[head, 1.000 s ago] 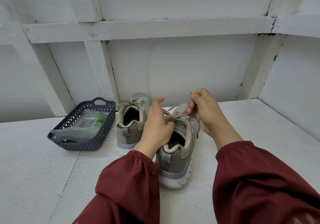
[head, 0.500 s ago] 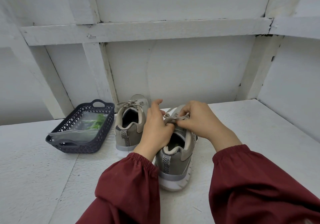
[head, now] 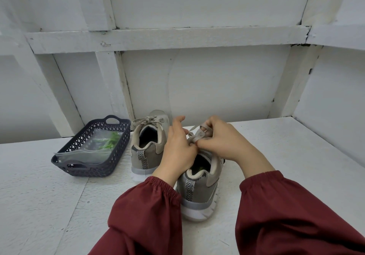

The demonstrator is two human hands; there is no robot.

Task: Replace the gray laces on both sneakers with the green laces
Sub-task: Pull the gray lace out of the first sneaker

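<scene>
Two grey-beige sneakers stand heel-toward-me on the white table. The left sneaker [head: 147, 146] keeps its gray lace tied in a bow. The right sneaker [head: 199, 191] is nearer. My left hand [head: 177, 150] rests over its tongue, fingers pinching the gray lace [head: 197, 136] at the knot. My right hand [head: 219, 138] grips a loop of the same lace just above the shoe. Green laces [head: 109, 143] lie inside a clear plastic bag in the basket. The right sneaker's front is hidden by my hands.
A dark blue perforated basket [head: 79, 168] with handles sits left of the sneakers. A white panelled wall with beams rises right behind the table, and another white wall closes the right side. My red sleeves fill the lower view.
My right hand came down from a raised pull to meet my left hand over the right sneaker's knot. The camera view shifted slightly downward.
</scene>
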